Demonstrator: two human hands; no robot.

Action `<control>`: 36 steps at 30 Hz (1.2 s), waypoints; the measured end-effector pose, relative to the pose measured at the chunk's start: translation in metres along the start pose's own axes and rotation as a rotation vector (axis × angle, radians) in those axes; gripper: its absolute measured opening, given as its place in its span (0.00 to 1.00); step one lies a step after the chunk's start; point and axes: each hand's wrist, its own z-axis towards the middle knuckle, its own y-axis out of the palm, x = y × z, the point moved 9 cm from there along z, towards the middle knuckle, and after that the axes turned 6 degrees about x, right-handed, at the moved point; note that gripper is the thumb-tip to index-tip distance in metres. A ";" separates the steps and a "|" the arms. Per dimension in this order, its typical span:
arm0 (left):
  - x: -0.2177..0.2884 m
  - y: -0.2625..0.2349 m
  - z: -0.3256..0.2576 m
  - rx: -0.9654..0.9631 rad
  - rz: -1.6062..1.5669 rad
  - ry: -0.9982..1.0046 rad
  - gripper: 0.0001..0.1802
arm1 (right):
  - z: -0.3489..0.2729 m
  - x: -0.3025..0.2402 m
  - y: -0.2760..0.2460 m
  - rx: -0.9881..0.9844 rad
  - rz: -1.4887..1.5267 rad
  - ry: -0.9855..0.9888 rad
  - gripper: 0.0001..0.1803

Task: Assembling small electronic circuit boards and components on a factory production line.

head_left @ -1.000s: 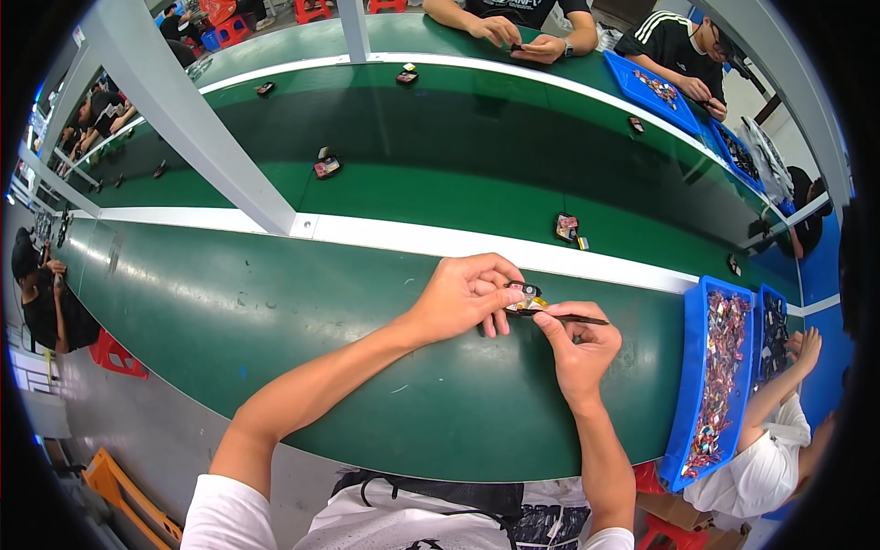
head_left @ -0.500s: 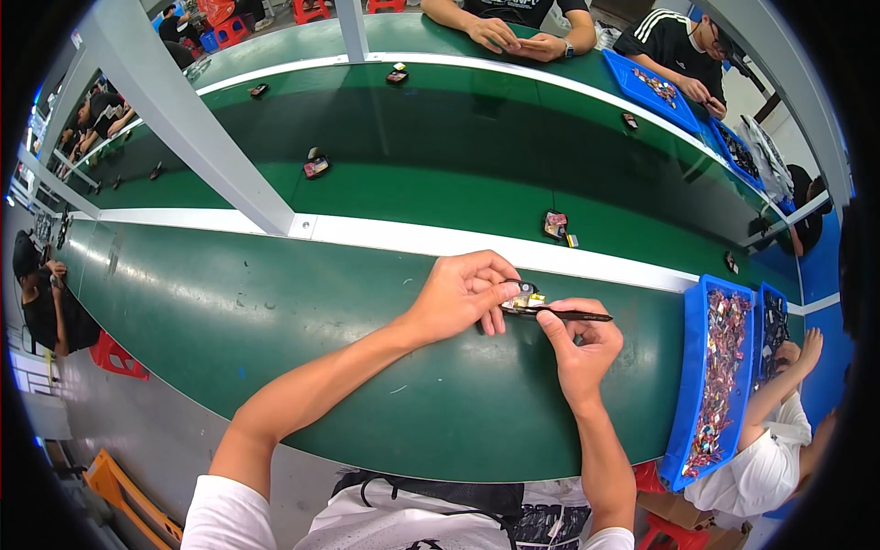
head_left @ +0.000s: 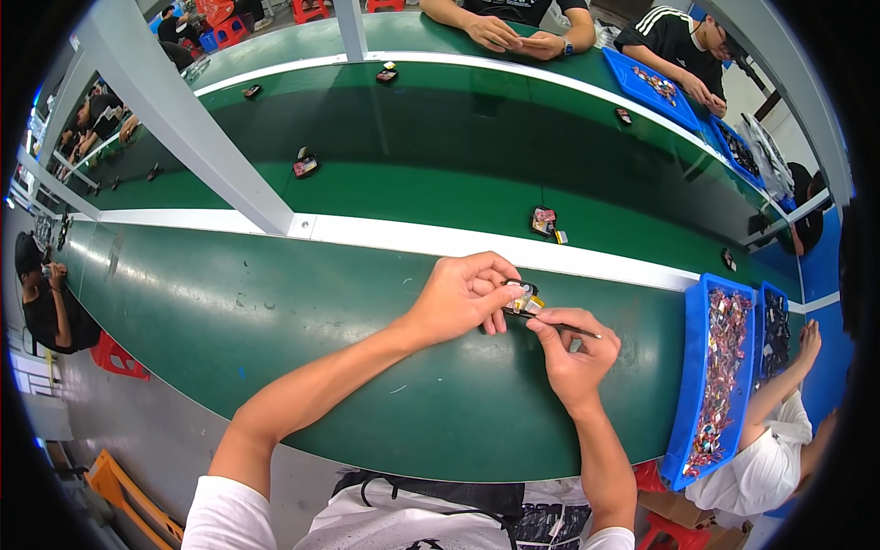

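Note:
A small black casing (head_left: 526, 299), with pale and yellow parts showing inside, is pinched between the thumb and fingers of my left hand (head_left: 466, 298). My left fingers cover part of it. A slim dark pen-like tool (head_left: 577, 331) lies in my right hand (head_left: 581, 359), closed around it by thumb and fingers. The tool's tip reaches the casing's lower edge, where a yellow piece shows. Both hands are just above the green tabletop (head_left: 385, 403).
A blue tray (head_left: 680, 431) full of small coloured parts stands on the right, beside another tray (head_left: 775, 302) of dark parts. Beyond a white rail (head_left: 403, 240), a green belt (head_left: 422, 188) carries scattered small devices (head_left: 544, 221). Co-workers sit across and at right. A grey post (head_left: 183, 119) rises at left.
My right hand has tilted the tool, so its rear end now points lower, and its tip sits against the casing. The devices on the belt have shifted left. My left hand barely moved.

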 end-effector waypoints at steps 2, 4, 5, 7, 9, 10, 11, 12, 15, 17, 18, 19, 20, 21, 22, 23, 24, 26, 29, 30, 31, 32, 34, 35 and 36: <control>0.000 -0.001 -0.001 0.033 0.051 0.016 0.11 | 0.001 -0.004 0.001 0.004 -0.017 -0.044 0.06; 0.000 0.000 -0.002 0.048 0.075 0.032 0.11 | 0.001 -0.007 0.003 -0.011 -0.045 -0.078 0.06; 0.001 0.000 -0.002 0.063 0.098 0.047 0.11 | 0.001 -0.007 0.002 -0.010 -0.045 -0.077 0.06; 0.000 0.000 -0.002 0.064 0.111 0.047 0.11 | 0.000 -0.008 0.003 -0.024 -0.065 -0.100 0.06; -0.002 0.001 -0.002 0.065 0.124 0.047 0.11 | 0.000 -0.010 0.003 -0.025 -0.070 -0.115 0.07; -0.002 0.001 -0.004 0.090 0.144 0.060 0.11 | 0.000 -0.011 0.004 -0.027 -0.072 -0.131 0.07; -0.001 0.000 -0.004 0.116 0.164 0.073 0.11 | 0.000 -0.011 0.004 -0.026 -0.072 -0.130 0.07; -0.001 0.002 -0.005 0.116 0.165 0.073 0.11 | 0.000 -0.012 0.005 -0.037 -0.075 -0.143 0.07; 0.004 0.000 -0.007 0.159 0.183 0.119 0.09 | 0.001 -0.015 0.007 -0.053 -0.077 -0.160 0.07; 0.002 0.000 -0.008 0.159 0.231 0.087 0.10 | 0.001 -0.016 0.007 -0.056 -0.079 -0.166 0.07; 0.002 0.001 -0.008 0.155 0.231 0.086 0.10 | 0.001 -0.017 0.008 -0.062 -0.078 -0.175 0.07; 0.002 0.001 -0.008 0.157 0.232 0.091 0.10 | 0.001 -0.019 0.009 -0.067 -0.075 -0.185 0.06; 0.002 0.001 -0.008 0.159 0.232 0.096 0.10 | 0.001 -0.019 0.008 -0.063 -0.076 -0.185 0.06; 0.002 0.002 -0.008 0.156 0.235 0.097 0.10 | 0.001 -0.019 0.009 -0.068 -0.079 -0.192 0.06; 0.000 0.001 -0.008 0.166 0.229 0.091 0.09 | 0.001 -0.020 0.009 -0.072 -0.081 -0.200 0.06; -0.001 0.000 -0.008 0.176 0.223 0.086 0.09 | 0.001 -0.020 0.009 -0.068 -0.080 -0.200 0.06; 0.000 0.001 -0.008 0.174 0.227 0.087 0.09 | 0.001 -0.021 0.010 -0.072 -0.078 -0.207 0.07; 0.003 0.002 -0.009 0.193 0.249 0.085 0.07 | 0.001 -0.022 0.007 -0.071 -0.075 -0.218 0.07; 0.004 0.005 -0.008 0.214 0.249 0.102 0.07 | 0.001 -0.019 0.006 -0.082 -0.089 -0.231 0.07; 0.007 0.005 -0.006 0.214 0.257 0.110 0.07 | 0.002 -0.019 0.002 -0.032 -0.069 -0.240 0.08; 0.011 -0.002 -0.001 0.266 0.263 0.114 0.06 | 0.002 -0.017 -0.002 0.017 -0.048 -0.248 0.08; 0.016 -0.008 0.004 0.316 0.267 0.120 0.06 | 0.003 -0.016 -0.004 0.024 -0.046 -0.253 0.08; 0.029 -0.032 0.024 0.402 0.305 0.210 0.07 | 0.006 -0.009 -0.018 0.114 -0.044 -0.220 0.10; 0.038 -0.053 0.035 0.457 0.293 0.272 0.07 | 0.007 -0.011 -0.020 0.116 -0.035 -0.227 0.10; 0.044 -0.076 0.046 0.503 0.324 0.287 0.07 | 0.009 -0.013 -0.019 0.103 -0.059 -0.226 0.10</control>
